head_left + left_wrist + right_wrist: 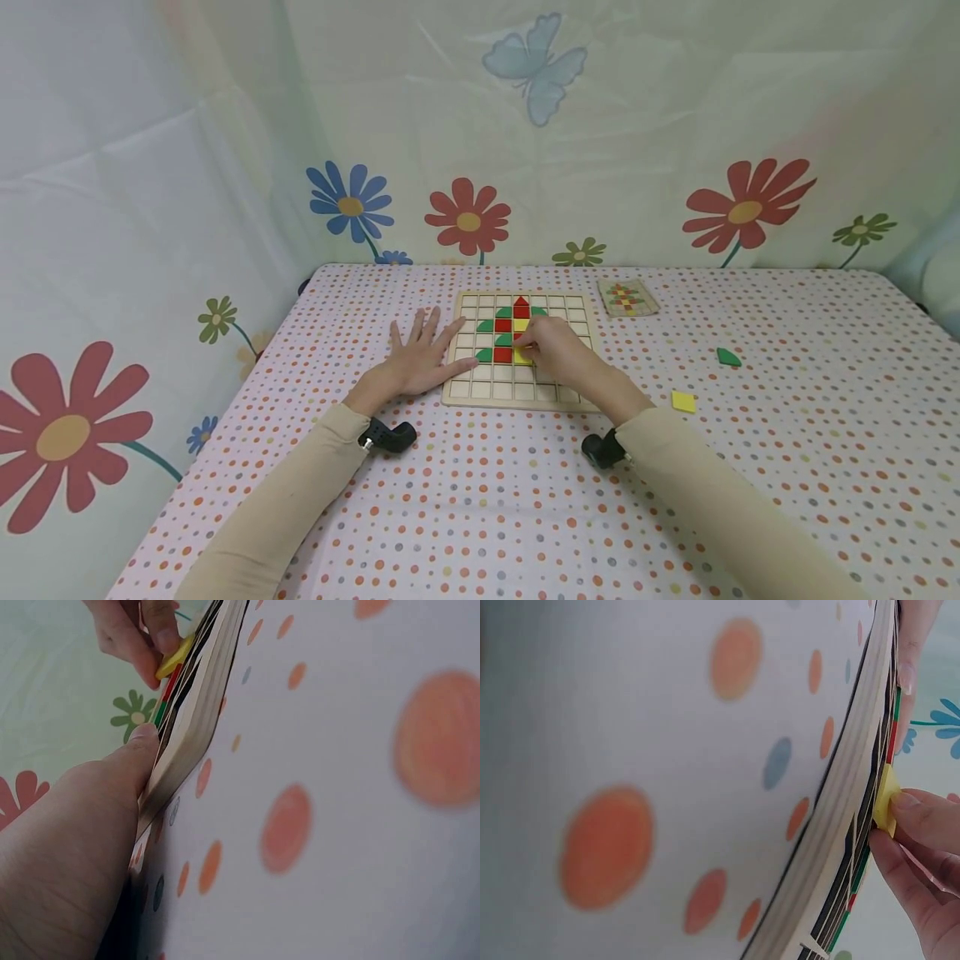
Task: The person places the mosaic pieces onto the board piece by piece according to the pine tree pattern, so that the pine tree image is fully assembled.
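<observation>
A wooden grid board (pixel 480 389) lies on the table, its middle cells filled with red, green and yellow tiles; a red triangle (pixel 521 302) tops the pattern. My right hand (pixel 558 354) pinches a yellow square tile (pixel 886 801) between thumb and fingers, tilted in the grid's lower middle. Beside it sits a red square (pixel 502 355), with a green quarter-round (pixel 484 356) to its left. Fingers spread, my left hand (pixel 420 364) rests at the board's left edge, thumb over the rim. The right hand covers some cells on the board's right side.
A small pattern card (pixel 628 297) with a similar design lies behind the board to the right. Loose on the dotted tablecloth (pixel 480 517) at the right are a green quarter-round tile (pixel 727 357) and another yellow square (pixel 683 402). A flowered curtain (pixel 637 150) hangs behind the table.
</observation>
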Motion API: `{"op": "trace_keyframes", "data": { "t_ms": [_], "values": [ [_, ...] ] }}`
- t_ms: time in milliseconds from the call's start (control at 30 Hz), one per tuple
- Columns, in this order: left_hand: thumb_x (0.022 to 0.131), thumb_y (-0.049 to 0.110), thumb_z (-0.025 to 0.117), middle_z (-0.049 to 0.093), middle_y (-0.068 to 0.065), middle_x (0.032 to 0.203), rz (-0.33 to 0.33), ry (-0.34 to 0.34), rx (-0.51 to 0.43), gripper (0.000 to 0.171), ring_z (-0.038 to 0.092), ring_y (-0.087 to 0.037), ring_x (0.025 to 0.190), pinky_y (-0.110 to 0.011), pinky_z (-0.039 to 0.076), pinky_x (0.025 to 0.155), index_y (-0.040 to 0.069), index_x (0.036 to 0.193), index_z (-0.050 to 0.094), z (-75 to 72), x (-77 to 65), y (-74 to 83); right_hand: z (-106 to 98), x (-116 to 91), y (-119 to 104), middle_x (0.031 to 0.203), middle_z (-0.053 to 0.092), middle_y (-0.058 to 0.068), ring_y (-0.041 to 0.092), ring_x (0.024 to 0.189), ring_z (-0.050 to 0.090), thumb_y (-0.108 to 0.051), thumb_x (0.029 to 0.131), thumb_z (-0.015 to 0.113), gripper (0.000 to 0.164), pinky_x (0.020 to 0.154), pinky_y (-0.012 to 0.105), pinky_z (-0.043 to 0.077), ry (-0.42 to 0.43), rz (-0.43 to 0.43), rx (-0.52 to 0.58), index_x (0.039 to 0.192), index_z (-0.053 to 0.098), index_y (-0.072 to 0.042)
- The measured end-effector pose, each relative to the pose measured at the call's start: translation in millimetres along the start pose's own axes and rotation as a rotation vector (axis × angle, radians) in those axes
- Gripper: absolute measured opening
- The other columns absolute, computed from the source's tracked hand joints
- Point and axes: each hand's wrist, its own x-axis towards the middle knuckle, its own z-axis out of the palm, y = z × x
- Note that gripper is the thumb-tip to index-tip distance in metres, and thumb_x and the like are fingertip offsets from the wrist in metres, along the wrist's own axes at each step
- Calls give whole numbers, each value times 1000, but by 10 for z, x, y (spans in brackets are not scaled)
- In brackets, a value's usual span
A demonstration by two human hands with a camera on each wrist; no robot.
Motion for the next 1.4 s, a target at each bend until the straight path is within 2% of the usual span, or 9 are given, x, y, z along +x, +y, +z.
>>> {"op": "trace_keyframes", "data": {
  "t_ms": [367, 500, 667, 733, 900, 1033, 1133, 1267, 1400],
  "values": [
    [102, 71, 39, -7, -17, 175, 3, -4, -11, 86, -13, -41, 159, -75, -10, 117, 27, 171, 9, -17, -7, 9, 1, -25, 24, 97, 73, 16, 31, 95, 70, 14, 90, 73, 14, 80, 36, 61, 7, -35, 3, 102, 80, 9],
    [102, 72, 39, -7, -18, 175, 4, -2, -22, 87, -13, -41, 159, -75, -11, 117, 27, 171, 10, 3, -6, -4, -90, -135, 32, 109, 75, 18, 32, 101, 71, 8, 95, 70, 16, 85, 39, 61, -70, -42, 62, 109, 78, 9],
    [102, 72, 38, -7, -17, 175, 1, -3, -14, 86, -13, -40, 159, -75, -11, 117, 28, 171, 9, -2, -7, 4, -315, -426, 42, 125, 72, 18, 36, 119, 67, -4, 101, 67, 24, 98, 48, 57, -178, -1, 150, 123, 74, 4],
    [102, 72, 38, -7, -17, 175, 1, -5, -11, 86, -13, -40, 159, -75, -11, 117, 28, 171, 9, -13, -15, 9, -401, -570, 34, 126, 72, 14, 35, 120, 66, -7, 101, 68, 24, 100, 50, 55, -196, 18, 159, 124, 75, 0],
    [102, 72, 39, -8, -17, 175, 0, -8, -16, 87, -14, -40, 159, -75, -11, 117, 28, 171, 8, -18, -16, -4, -573, -936, 23, 121, 71, 6, 30, 113, 66, -12, 97, 76, 22, 94, 51, 56, -227, 49, 130, 118, 78, -9],
    [102, 71, 38, -8, -18, 175, -2, -13, -5, 87, -14, -40, 159, -74, -11, 118, 27, 171, 8, -16, -12, -3, -630, -1207, 111, 116, 70, 1, 22, 104, 65, -14, 93, 81, 21, 83, 41, 57, -258, 95, 104, 114, 78, -13],
    [102, 71, 38, -8, -17, 175, -4, -18, -3, 87, -14, -40, 159, -74, -12, 118, 26, 171, 7, -13, -9, -3, -641, -1388, 217, 115, 68, -2, 20, 104, 64, -15, 90, 84, 22, 81, 39, 56, -293, 118, 79, 112, 78, -17],
    [102, 71, 39, -8, -17, 175, -1, -18, -16, 88, -15, -40, 159, -73, -12, 118, 26, 171, 8, -19, -7, 1, -638, -1575, 368, 114, 66, -4, 22, 107, 63, -15, 86, 88, 26, 84, 40, 56, -282, 105, 39, 109, 78, -22],
    [101, 73, 38, -9, -16, 175, -3, -19, -10, 89, -15, -39, 159, -73, -13, 118, 28, 171, 7, 8, 7, -17, -623, -1669, 476, 112, 63, -2, 19, 101, 61, -8, 82, 89, 33, 80, 35, 57, -228, 104, 10, 111, 77, -19]
  ]
}}
